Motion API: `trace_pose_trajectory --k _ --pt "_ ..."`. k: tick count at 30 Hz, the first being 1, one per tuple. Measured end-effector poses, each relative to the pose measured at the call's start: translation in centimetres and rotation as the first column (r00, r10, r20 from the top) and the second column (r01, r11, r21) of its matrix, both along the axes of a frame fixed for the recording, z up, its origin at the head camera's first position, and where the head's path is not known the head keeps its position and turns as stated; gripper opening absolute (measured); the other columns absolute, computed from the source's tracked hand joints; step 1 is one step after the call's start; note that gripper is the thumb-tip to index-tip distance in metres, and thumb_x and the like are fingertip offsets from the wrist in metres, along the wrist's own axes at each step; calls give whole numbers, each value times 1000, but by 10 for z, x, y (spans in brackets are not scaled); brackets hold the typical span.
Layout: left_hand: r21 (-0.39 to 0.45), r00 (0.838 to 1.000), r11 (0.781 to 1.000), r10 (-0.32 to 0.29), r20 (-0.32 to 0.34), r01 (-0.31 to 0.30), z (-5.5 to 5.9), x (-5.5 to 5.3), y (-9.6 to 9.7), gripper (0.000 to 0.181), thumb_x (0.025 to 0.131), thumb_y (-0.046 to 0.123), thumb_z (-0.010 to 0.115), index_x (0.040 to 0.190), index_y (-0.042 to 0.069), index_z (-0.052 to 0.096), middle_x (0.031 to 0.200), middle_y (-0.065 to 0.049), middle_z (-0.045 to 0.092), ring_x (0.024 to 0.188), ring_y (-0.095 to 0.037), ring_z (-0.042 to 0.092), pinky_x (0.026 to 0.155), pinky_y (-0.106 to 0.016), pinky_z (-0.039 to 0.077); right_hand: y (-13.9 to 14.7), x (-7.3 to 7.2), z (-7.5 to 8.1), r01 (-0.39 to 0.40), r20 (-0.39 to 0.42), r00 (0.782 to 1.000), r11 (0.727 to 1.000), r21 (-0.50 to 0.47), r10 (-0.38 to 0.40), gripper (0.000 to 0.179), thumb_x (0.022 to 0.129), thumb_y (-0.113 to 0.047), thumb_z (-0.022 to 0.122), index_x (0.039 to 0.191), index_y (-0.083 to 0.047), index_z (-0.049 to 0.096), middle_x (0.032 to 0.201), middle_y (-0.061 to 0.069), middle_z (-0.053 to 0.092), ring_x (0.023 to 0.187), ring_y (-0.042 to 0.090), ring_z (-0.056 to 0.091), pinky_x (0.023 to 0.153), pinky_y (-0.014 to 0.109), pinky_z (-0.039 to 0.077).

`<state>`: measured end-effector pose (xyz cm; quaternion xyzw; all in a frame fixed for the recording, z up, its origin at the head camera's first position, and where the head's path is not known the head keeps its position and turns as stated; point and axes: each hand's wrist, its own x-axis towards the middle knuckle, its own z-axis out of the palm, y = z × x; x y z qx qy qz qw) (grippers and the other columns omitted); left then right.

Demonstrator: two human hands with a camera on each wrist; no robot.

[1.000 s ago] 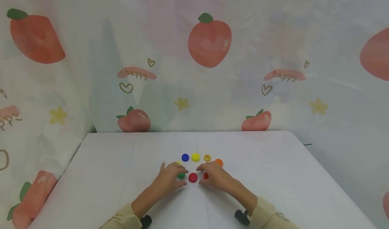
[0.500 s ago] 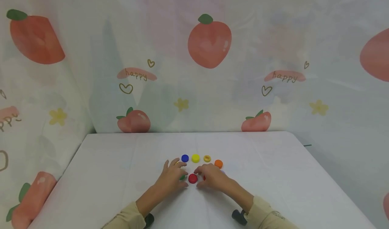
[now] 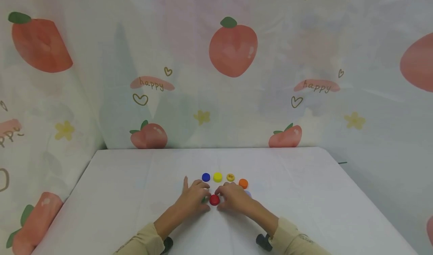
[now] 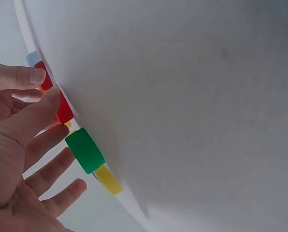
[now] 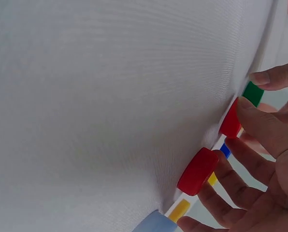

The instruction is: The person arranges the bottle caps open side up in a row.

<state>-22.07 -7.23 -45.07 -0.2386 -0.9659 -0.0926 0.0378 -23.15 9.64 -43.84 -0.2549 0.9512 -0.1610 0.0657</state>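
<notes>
1. The front red disc (image 3: 214, 199) lies on the white tabletop (image 3: 128, 195), just below the centre of the head view, between the left hand (image 3: 192, 200) and the right hand (image 3: 236, 198).
2. The step in hand seems to be handling this disc from both sides. To do it well, bring the 2 thumbs and 2 index fingers in low and evenly, so that a push from 1 side doesn't slide it off line.
3. Small movements suit best: the green disc (image 4: 86, 151), lower left in the left wrist view, sits just beside the left fingers, and a 2nd red disc (image 5: 197, 171), lower right in the right wrist view, is close by the right ones. A wide sweep could disturb either, or the pale blue disc (image 5: 156, 223) at the bottom edge.
4. Left grip: loosely spread, thumb and index finger apart at the front red disc's left side; nothing is plainly pinched.
5. Right grip: relaxed and gently bent, thumb and index finger apart. In the right wrist view its thumb tip overlaps the front red disc; I cannot tell whether it touches.
6. The blue disc (image 3: 206, 177), yellow disc (image 3: 217, 177) and gold disc (image 3: 230, 177) form a row above the hands in the head view.
</notes>
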Motion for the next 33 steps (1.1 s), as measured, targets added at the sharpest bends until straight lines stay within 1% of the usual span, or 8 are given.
trace_pose_trajectory --k 7,11,15,20,23,27,30,33 --pt "9 1000 1000 13 5 -13 -2 -3 5 23 64 34 76 82 21 70 109 2 57 109 -22 41 88 -66 12 -2 -1 -1 -27 -72 997 999 35 30 32 66 -26 76 93 -15 65 76 -5 54 70 8 47 60 21 41" --pt "9 1000 1000 12 -3 -12 -2 -5 7 18 65 33 75 79 22 70 110 1 57 110 -22 40 88 -67 12 -3 0 0 -30 -89 995 999 44 34 31 66 -27 76 92 -13 65 75 -5 54 69 7 46 59 21 40" --pt "13 999 1000 19 -30 -18 -2 -6 8 16 68 34 73 79 23 70 110 0 57 111 -22 40 86 -68 10 -4 0 1 -36 -101 994 999 29 39 30 66 -27 76 90 -12 66 75 -4 54 68 8 46 59 21 40" --pt "38 996 999 35 -79 -32 -2 -5 6 17 68 37 72 79 25 70 109 -1 58 110 -25 42 84 -70 8 -2 2 1 -39 -142 989 999 -14 37 27 66 -29 75 87 -14 67 86 0 56 79 12 49 66 24 43" --pt "37 996 999 42 -78 -39 2 -3 4 18 68 39 71 80 26 70 111 -1 57 111 -26 41 84 -70 6 -1 3 2 -37 -146 989 999 -32 32 27 67 -29 75 87 -15 67 92 1 56 86 15 49 69 26 43" --pt "37 997 998 56 -54 -54 10 0 -1 20 68 43 70 82 29 70 112 0 56 112 -25 41 85 -69 11 -2 6 6 -43 -154 987 998 -53 34 27 67 -32 74 88 -16 66 93 1 55 89 15 49 69 28 43" --pt "50 996 996 73 -58 -70 16 4 -5 22 67 46 69 82 29 70 111 1 56 110 -24 41 85 -68 16 -2 9 10 -60 -161 986 994 -86 46 27 68 -32 73 89 -16 65 93 0 54 89 14 49 71 25 44" --pt "70 993 994 86 -78 -81 20 9 -8 24 67 48 68 82 29 70 107 2 58 106 -23 44 85 -66 20 -3 12 14 -73 -122 991 987 -143 55 27 70 -29 73 92 -16 64 92 1 53 85 13 51 67 19 45"
